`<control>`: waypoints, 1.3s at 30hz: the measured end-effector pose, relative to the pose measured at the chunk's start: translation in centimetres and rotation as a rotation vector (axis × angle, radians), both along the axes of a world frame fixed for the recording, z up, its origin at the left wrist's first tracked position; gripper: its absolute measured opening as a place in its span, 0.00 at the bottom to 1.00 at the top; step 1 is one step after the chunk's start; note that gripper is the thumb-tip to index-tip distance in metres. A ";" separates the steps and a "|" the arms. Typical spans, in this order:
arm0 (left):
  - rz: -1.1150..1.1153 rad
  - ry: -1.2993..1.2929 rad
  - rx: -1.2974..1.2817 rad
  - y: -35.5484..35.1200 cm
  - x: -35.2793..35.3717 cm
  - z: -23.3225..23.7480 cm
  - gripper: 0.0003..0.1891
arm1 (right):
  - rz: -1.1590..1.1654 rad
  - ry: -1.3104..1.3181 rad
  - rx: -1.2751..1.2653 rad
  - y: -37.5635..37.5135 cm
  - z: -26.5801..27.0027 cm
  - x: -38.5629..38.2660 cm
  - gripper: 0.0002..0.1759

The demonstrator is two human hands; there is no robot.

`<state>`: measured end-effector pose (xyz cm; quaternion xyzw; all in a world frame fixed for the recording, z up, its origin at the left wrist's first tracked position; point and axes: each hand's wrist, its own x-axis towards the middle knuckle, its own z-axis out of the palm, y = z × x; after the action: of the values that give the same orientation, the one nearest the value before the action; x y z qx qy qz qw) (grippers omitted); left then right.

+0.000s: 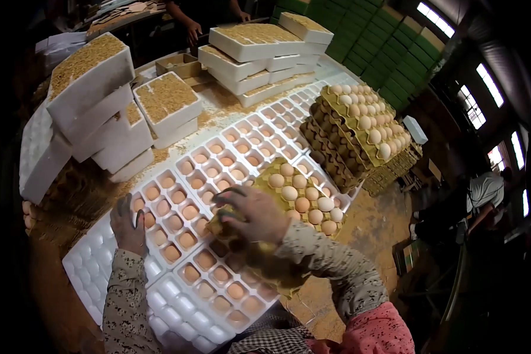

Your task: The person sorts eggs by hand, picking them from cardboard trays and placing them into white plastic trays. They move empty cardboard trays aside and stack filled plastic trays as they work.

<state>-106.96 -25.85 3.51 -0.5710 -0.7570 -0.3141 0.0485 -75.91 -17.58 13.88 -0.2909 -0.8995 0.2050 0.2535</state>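
Note:
My left hand (130, 227) rests on the left edge of a white foam tray (153, 265), thumb and fingers apart beside an egg (152, 193) in its cell. My right hand (255, 213) hovers over the foam cells, slightly blurred, its fingers bent with a gap to the thumb and no egg visible between them. Under my right forearm lies a yellowish pulp egg tray (265, 177) with brown and pale eggs (302, 205) at its far side. The near part of this tray is partly covered by my arm. Single eggs sit in most foam cells around my hands.
Stacked pulp trays (342, 138) of eggs stand at the right. White foam boxes (94, 88) topped with husk-like filling are piled at the left, with more foam boxes (242, 50) at the back. Another person's hand (193, 29) is behind them. A person (484, 194) bends at far right.

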 end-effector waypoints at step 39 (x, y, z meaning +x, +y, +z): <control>-0.622 0.458 -0.766 4.1 43.5 2.2 0.20 | 0.225 -0.691 0.195 7.5 0.4 16.6 0.24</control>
<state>-63.48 -21.80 5.74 -0.7987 -0.5826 0.1174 -0.0945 -59.28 -10.11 14.24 -0.2167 -0.9736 0.0346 -0.0626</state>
